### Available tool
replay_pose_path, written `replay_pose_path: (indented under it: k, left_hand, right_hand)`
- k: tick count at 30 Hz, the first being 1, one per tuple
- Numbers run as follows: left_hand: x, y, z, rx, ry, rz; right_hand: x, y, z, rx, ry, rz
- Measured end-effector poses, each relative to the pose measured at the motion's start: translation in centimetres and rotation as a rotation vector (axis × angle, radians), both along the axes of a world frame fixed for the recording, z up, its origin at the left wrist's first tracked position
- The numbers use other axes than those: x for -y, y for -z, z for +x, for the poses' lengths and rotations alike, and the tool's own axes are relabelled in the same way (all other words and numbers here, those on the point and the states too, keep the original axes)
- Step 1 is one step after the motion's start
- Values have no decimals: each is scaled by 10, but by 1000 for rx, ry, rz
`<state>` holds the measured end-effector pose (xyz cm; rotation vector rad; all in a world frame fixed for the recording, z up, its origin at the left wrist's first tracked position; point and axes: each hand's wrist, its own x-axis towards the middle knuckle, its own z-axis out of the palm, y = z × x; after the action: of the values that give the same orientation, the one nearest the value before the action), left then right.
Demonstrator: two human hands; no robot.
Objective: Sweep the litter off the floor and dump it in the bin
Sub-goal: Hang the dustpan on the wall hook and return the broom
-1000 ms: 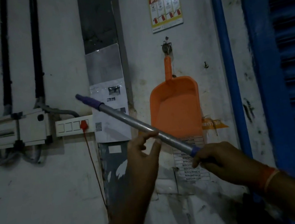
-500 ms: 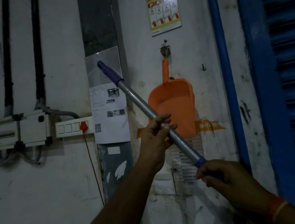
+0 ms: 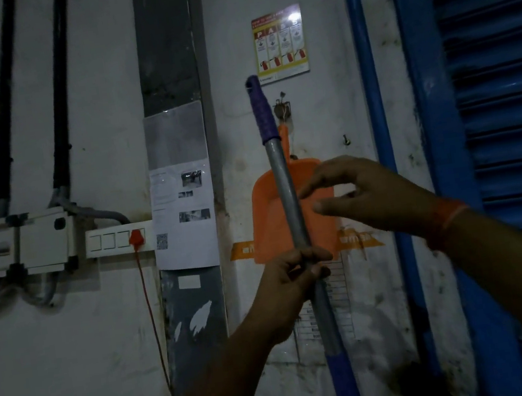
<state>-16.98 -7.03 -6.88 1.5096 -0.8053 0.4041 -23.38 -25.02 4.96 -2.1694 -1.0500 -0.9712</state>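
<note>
Your left hand (image 3: pixel 293 280) is clamped round the grey metal shaft of the broom handle (image 3: pixel 288 200), holding it nearly upright against the wall so the purple cap points up; your right hand (image 3: pixel 366 196) hovers just beside the shaft, fingers spread and holding nothing, seemingly freed to reach past it; the orange dustpan (image 3: pixel 270 226) hangs on its wall hook (image 3: pixel 282 109) directly behind the handle, so parking the broom in one hand lets you unhook the pan; neither litter nor bin is in view.
</note>
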Motion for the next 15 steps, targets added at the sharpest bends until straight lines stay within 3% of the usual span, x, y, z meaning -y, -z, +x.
replay_pose_path:
  k: [4, 15]
  left_hand:
    - [7, 7, -12, 20, -18, 108]
    - [-34, -6, -35, 99, -10, 390]
  right_hand:
    - [-16, -14, 20, -138, -58, -35]
    - [-1, 16, 44, -145, -87, 136]
